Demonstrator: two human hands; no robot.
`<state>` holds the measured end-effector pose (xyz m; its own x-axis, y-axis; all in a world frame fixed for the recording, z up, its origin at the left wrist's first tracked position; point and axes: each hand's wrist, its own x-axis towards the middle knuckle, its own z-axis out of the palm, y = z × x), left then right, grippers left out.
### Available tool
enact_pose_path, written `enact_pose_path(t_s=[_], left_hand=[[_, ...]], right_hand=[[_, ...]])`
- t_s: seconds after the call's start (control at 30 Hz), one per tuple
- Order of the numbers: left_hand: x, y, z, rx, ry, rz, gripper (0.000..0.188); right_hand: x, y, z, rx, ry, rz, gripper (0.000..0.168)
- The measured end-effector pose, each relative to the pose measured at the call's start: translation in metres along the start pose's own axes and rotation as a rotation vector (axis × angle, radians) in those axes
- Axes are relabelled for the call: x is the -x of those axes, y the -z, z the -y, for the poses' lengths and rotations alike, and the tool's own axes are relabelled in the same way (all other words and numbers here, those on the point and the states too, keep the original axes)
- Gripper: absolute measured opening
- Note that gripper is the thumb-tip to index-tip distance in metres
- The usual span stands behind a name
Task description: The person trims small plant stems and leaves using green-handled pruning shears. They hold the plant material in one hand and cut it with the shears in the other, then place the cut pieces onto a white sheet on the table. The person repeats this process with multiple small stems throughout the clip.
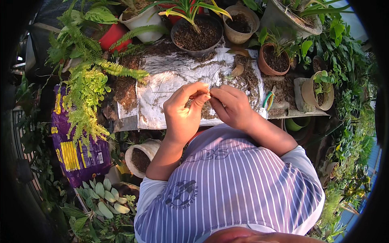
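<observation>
My left hand [186, 106] and my right hand [231, 104] meet at the fingertips above a soil-strewn white plastic sheet [155, 100]. Thumb and fingers of each hand are pinched together; whether something small lies between them cannot be told. Beyond the hands stands a black pot [197, 35] of soil with a long-leaved plant. A dry brown leaf [237, 70] lies on the sheet. To the right of my right hand, scissors with green and yellow handles [268, 99] rest at the sheet's edge.
A terracotta pot [274, 59] and a beige pot [317, 91] stand at the right. Along the back are a brown pot [241, 24] and a white pot [146, 24]. Ferns [91, 73] hang at the left over a purple bag [80, 145]. Below the table edge, a white pot [142, 158] lies tilted.
</observation>
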<state>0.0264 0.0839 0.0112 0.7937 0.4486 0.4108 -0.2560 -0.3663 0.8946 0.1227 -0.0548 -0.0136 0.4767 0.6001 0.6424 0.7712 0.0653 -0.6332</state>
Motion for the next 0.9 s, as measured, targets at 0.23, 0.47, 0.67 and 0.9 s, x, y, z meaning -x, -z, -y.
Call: enact_pose_path(t_s=[0.23,0.47,0.67,0.9], left_hand=[[0.01,-0.04,-0.009,-0.036,0.071,-0.113,0.017],[0.011,-0.06,-0.01,0.123,0.15,-0.099,0.018],[0.002,-0.075,0.0,0.126,0.149,-0.098,0.02],[-0.013,-0.07,-0.005,0.305,0.156,-0.171,0.024]], right_hand=[[0.004,0.029,-0.024,-0.211,0.019,0.035,0.015],[0.002,0.052,-0.04,-0.345,-0.079,0.214,0.012],[-0.004,0.064,-0.051,-0.396,-0.106,0.168,0.009],[0.015,0.059,-0.051,-0.548,-0.289,0.363,0.018]])
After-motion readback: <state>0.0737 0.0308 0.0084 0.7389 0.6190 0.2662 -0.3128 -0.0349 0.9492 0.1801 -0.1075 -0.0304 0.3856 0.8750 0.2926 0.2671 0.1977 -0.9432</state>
